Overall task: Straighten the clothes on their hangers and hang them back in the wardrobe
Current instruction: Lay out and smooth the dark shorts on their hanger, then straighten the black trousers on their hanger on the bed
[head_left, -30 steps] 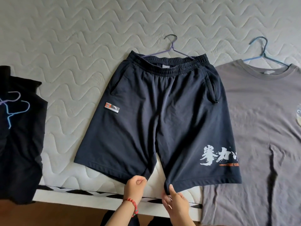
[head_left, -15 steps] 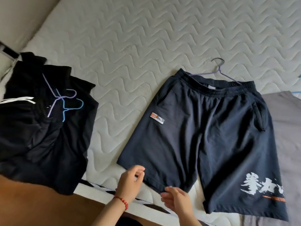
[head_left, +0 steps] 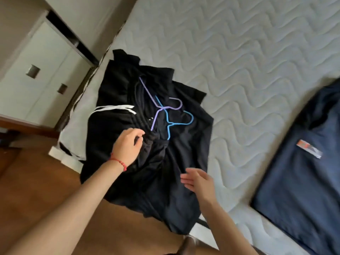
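The left hand [head_left: 128,144], fingers curled into bunched cloth of the black garment pile [head_left: 147,162] at the mattress [head_left: 239,52] edge, sits just below the purple hanger [head_left: 161,107] and blue hanger [head_left: 176,122], nearer them than the relaxed, empty right hand [head_left: 199,181].

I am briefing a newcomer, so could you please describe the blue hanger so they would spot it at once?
On the quilted mattress, find the heap of black clothes at its corner. The blue hanger lies on top, crossing a purple hanger; blue is the nearer one.
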Motion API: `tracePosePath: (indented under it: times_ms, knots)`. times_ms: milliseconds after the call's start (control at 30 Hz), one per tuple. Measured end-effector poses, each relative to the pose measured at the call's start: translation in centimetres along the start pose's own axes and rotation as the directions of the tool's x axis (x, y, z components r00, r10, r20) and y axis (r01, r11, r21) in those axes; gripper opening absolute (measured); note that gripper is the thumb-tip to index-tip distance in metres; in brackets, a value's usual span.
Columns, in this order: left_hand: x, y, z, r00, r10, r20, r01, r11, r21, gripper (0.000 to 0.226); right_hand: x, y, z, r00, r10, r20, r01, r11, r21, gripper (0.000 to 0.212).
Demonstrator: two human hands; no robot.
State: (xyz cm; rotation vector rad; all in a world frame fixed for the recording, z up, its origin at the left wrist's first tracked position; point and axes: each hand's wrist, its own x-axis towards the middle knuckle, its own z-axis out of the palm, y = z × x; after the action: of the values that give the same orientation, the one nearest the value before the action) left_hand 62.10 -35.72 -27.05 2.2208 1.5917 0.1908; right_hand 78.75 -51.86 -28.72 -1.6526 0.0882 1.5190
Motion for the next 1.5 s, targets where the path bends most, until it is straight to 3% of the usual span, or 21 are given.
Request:
tracePosePath:
  times_ms: [133, 267, 433, 567, 667, 767, 867, 967, 1200, 1400, 1500]
  knots:
    - [5.0, -4.0, -2.4, 0.996, 0.076, 0.035, -0.08, 0.987, 0.14, 0.02, 1.0, -0.3, 7.0, 0.995, -0.055, 0.078, 0.063, 0.993, -0.099, 0.017]
    - [10.6, -4.4, -2.0, 0.961, 0.266, 0.07, -0.275, 0.943, 0.186, 0.024, 2.8, -0.3, 9.9, 0.996, -0.082, 0.015, 0.084, 0.983, -0.163, 0.016]
    - [17.1, -3.2, 0.8, 0.924, 0.337, 0.182, -0.38, 0.869, 0.318, 0.038, 5.9, 0.7, 12.4, 0.999, -0.029, -0.038, 0.015, 0.948, -0.318, 0.019]
    - [21.4, -2.9, 2.8, 0.917, 0.292, 0.27, -0.386, 0.817, 0.428, 0.044, 7.2, 1.2, 14.0, 0.999, -0.019, -0.029, 0.006, 0.924, -0.382, 0.036]
    - [23.0, -3.4, 3.9, 0.916, 0.254, 0.309, -0.379, 0.799, 0.467, 0.046, 7.6, 1.7, 15.3, 0.999, -0.038, 0.024, 0.044, 0.909, -0.414, 0.023]
    - [23.3, -4.2, 4.1, 0.902, 0.327, 0.283, -0.428, 0.763, 0.484, 0.037, 7.8, 2.1, 16.2, 1.0, -0.007, 0.013, 0.011, 0.927, -0.375, 0.013]
    - [23.0, -4.2, 3.6, 0.894, 0.339, 0.293, -0.447, 0.726, 0.522, 0.023, 7.6, 1.9, 16.3, 1.0, -0.018, 0.007, 0.019, 0.927, -0.375, 0.026]
    - [22.9, -4.0, 2.6, 0.886, 0.335, 0.322, -0.463, 0.697, 0.548, 0.021, 6.6, 1.5, 16.1, 0.998, -0.026, 0.065, 0.048, 0.929, -0.366, 0.015]
    - [19.9, -4.1, -4.0, 0.951, 0.253, 0.177, -0.307, 0.831, 0.463, 0.028, 2.1, -0.5, 14.4, 0.979, -0.175, 0.106, 0.201, 0.924, -0.324, 0.016]
    - [14.8, -4.4, -12.8, 0.978, 0.21, -0.01, -0.192, 0.911, 0.366, 0.021, -4.2, -4.1, 13.3, 0.915, -0.385, 0.122, 0.4, 0.826, -0.396, 0.023]
    - [12.0, -3.9, -17.2, 0.983, 0.157, -0.094, -0.116, 0.933, 0.342, 0.021, -7.1, -6.2, 13.1, 0.879, -0.452, 0.151, 0.469, 0.764, -0.443, 0.014]
